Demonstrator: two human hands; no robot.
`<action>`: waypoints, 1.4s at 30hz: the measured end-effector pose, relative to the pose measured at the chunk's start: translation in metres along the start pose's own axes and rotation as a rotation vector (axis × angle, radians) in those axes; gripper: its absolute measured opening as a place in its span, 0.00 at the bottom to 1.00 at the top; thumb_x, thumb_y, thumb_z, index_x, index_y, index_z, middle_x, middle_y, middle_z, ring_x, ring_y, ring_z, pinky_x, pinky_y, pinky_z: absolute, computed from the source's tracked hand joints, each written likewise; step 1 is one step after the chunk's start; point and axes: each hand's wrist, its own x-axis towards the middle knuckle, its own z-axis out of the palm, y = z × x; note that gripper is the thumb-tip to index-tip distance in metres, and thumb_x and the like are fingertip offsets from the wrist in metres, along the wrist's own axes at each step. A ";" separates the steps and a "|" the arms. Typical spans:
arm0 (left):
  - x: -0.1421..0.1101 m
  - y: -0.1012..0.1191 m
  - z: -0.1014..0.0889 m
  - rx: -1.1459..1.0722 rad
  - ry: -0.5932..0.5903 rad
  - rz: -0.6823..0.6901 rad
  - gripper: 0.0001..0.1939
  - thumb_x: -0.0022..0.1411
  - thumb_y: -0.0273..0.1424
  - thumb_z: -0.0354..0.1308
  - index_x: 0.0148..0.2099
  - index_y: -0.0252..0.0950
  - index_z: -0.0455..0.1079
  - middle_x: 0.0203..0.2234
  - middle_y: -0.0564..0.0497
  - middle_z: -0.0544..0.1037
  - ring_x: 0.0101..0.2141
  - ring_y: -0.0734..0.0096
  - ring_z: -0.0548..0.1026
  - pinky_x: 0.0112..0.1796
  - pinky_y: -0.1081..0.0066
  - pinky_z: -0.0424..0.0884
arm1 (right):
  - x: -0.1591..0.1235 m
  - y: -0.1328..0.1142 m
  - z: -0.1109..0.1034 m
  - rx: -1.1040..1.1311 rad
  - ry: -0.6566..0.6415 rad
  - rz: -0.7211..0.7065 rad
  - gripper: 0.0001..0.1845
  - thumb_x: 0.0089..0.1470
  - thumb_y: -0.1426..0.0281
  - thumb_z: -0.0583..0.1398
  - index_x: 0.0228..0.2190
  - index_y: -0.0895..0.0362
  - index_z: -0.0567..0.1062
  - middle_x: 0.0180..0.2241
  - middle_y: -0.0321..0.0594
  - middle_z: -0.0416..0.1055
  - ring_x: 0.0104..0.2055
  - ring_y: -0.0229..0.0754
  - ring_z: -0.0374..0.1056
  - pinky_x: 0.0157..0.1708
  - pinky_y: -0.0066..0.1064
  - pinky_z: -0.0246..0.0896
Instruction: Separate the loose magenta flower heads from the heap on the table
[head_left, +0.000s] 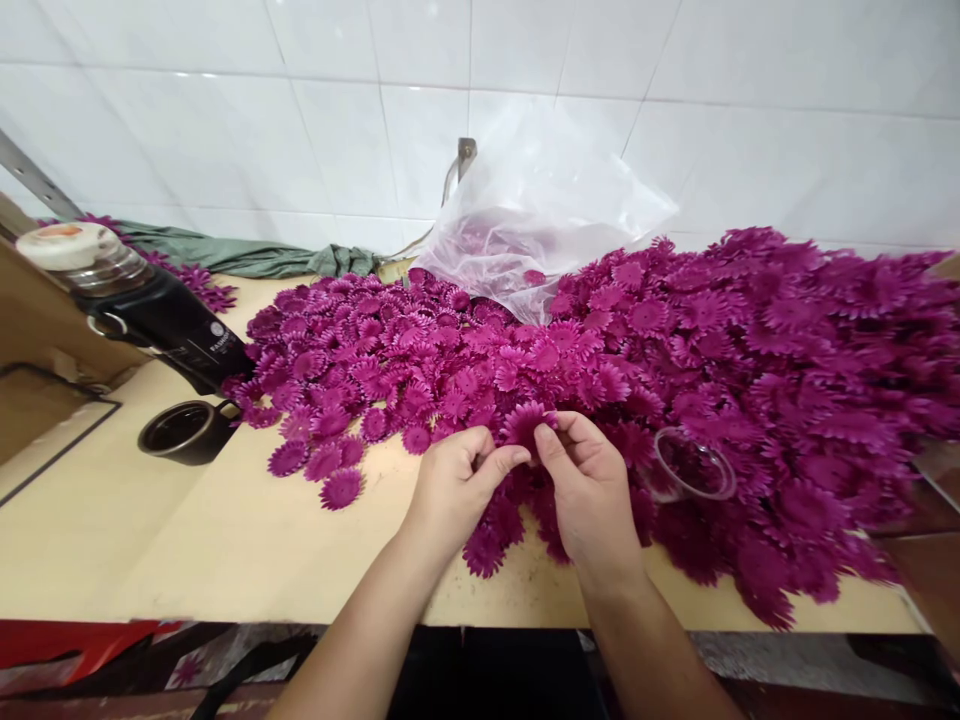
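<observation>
Both hands meet over the front of a large heap of magenta artificial flower heads point(465, 370). One fringed flower head point(523, 424) is held up between them. My right hand point(589, 480) pinches its right edge between thumb and fingers. My left hand point(461, 480) is closed at its lower left, with the thumb laid along the curled fingers. The left fingertips are partly hidden behind the thumb and the flower. Just right of my right hand, a clear plastic cup point(694, 465) sits among the flowers.
A clear plastic bag point(540, 220) rests on the heap against the tiled wall. At the left stand a black thermos flask point(172, 310) with a pale lid and a dark mug point(184, 435). Green cloth point(247, 250) lies along the back. The pale tabletop point(225, 540) ends before my body.
</observation>
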 end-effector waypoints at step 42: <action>-0.013 0.000 -0.006 -0.282 0.092 -0.032 0.05 0.49 0.31 0.62 0.31 0.35 0.74 0.27 0.51 0.77 0.29 0.70 0.73 0.32 0.70 0.71 | -0.003 0.004 0.003 -0.198 -0.230 0.046 0.20 0.47 0.60 0.61 0.16 0.56 0.59 0.15 0.27 0.52 0.18 0.30 0.47 0.18 0.24 0.47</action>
